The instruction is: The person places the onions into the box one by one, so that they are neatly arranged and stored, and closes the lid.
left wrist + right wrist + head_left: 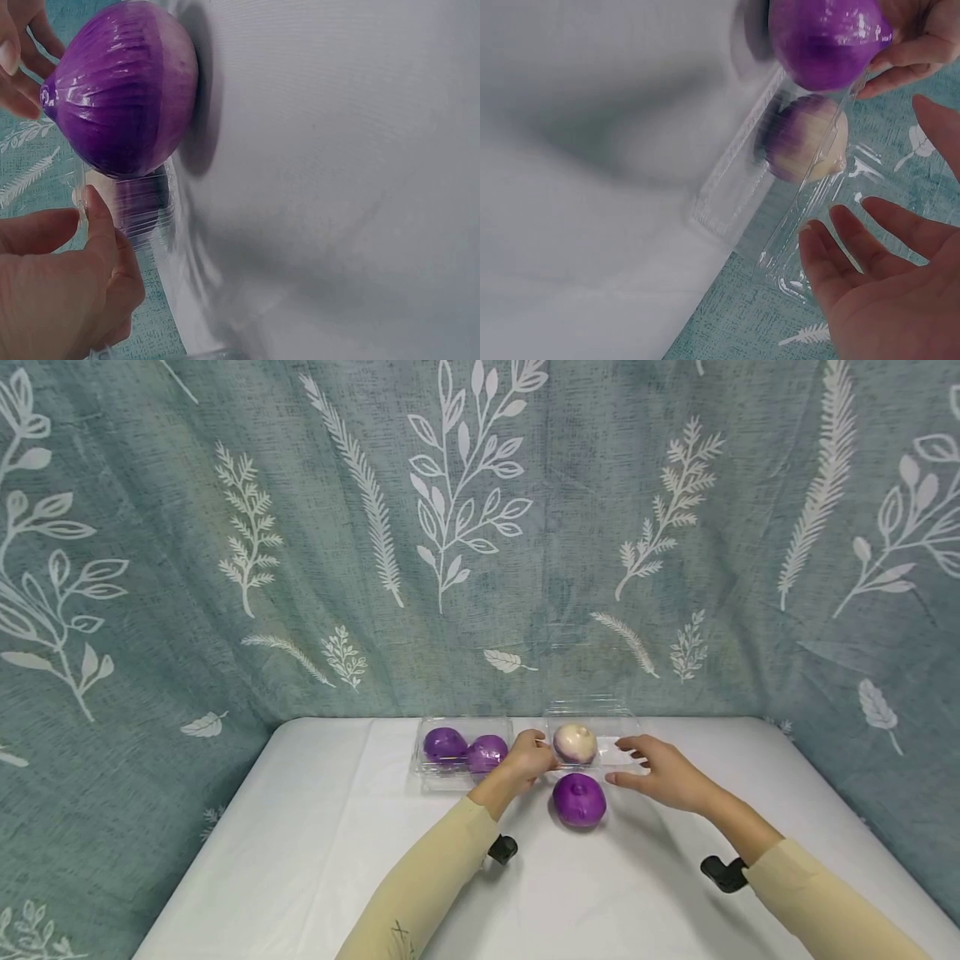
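A clear plastic clamshell box (727, 202) with its lid raised stands at the back of the table, a cream-and-purple onion (575, 744) inside its left part. My left hand (531, 755) pinches the box's near left rim between thumb and forefinger, as the left wrist view shows. Spread and relaxed, the fingers of my right hand (660, 770) hover by the box's right end, holding nothing. Between the hands, just in front of the box, a glossy purple onion (579, 800) sits on the table with its pointed tip up.
To the left, a second clear plastic box (417, 760) contains two purple onions (445, 745), close beside my left hand. A white cloth covers the table (300, 860). Behind the table's back edge hangs a green leaf-patterned curtain (585, 543).
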{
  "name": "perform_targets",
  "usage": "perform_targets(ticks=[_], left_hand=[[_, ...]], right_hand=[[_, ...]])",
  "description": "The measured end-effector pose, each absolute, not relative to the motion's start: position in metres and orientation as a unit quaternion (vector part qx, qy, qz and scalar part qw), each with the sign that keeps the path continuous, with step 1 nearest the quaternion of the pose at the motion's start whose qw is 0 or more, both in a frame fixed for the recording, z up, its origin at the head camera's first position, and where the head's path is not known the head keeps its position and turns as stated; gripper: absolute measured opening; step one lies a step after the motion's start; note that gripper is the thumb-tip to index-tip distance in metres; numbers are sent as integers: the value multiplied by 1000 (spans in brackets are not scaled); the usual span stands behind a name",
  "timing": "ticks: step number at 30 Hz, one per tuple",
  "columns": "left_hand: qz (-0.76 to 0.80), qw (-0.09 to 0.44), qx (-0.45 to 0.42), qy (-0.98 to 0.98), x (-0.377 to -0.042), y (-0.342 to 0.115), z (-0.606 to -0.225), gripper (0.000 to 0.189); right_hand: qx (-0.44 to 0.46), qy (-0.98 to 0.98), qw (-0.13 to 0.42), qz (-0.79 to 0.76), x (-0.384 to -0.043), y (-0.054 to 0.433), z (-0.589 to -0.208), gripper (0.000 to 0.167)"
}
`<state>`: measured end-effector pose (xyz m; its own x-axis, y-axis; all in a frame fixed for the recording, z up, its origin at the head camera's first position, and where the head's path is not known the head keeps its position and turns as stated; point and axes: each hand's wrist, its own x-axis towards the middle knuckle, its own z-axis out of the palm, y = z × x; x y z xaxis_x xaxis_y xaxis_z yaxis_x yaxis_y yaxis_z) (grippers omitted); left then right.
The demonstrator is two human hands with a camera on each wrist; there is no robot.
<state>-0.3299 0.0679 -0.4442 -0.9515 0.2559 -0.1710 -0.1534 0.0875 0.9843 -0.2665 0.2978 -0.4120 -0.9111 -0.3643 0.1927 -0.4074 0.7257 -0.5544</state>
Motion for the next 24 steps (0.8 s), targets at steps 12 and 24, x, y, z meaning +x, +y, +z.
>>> perform_targets(ticks=[12,24], left_hand=[[681,158,43,714,-330,67,-444,69],[673,163,40,720,-333,66,-446,70]], right_hand=[[183,-921,28,342,-248,286,-425,64],[118,-909,-28,399,-239,263,-448,78]])
